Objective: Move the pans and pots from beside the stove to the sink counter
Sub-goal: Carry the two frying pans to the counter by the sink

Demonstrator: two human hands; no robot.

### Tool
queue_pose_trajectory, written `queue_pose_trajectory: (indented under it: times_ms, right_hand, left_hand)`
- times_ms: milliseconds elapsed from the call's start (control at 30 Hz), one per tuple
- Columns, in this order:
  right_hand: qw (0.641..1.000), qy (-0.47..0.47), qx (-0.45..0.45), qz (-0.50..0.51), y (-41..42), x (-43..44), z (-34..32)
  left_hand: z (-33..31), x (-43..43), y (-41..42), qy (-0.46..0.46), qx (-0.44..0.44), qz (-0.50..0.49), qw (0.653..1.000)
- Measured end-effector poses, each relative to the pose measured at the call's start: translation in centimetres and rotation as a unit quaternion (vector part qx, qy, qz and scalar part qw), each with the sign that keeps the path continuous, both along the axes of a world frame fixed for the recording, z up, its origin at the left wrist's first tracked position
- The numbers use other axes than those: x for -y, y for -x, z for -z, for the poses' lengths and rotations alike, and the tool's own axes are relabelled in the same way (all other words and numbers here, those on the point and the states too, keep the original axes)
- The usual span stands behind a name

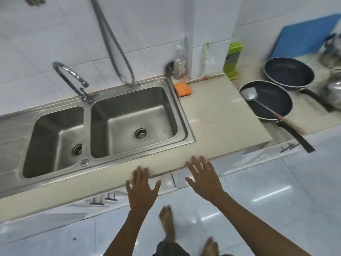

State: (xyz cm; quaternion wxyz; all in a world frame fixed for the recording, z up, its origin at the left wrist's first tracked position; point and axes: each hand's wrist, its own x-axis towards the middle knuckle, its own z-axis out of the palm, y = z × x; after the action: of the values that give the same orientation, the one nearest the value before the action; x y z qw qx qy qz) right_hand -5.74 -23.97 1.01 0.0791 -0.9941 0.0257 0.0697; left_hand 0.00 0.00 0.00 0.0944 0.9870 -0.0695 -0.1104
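Legible text: none. Green box (232, 59) against the wall tiles beyond the sink counter (219, 115): a dark label panel on its face, print too blurred to read. Clear packet (180, 60) propped in the corner: printed markings, unreadable.

Home kitchen: sink (103, 174), pans (273, 106).

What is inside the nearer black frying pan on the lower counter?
The nearer black frying pan holds a metal spatula: its blade rests on the pan's floor, and its wooden handle sticks out over the front rim. The pan floor under the blade is hidden; nothing else shows inside.
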Motion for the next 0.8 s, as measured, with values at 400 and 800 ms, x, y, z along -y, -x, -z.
queue_pose_trajectory:
  times_ms: [400, 800]
  right_hand:
    - [0.980, 0.041, 0.028, 0.191, 13.5, 20.8, -5.9]
    - [0.933, 0.042, 0.009, 0.358, 21.6, 38.6, -5.9]
  left_hand:
    - [-4.0, 27.1, 9.2, 0.084, 0.039, 0.265, 0.960]
    - [-1.5, 48.0, 12.5, 0.120, -0.004, 0.355, 0.927]
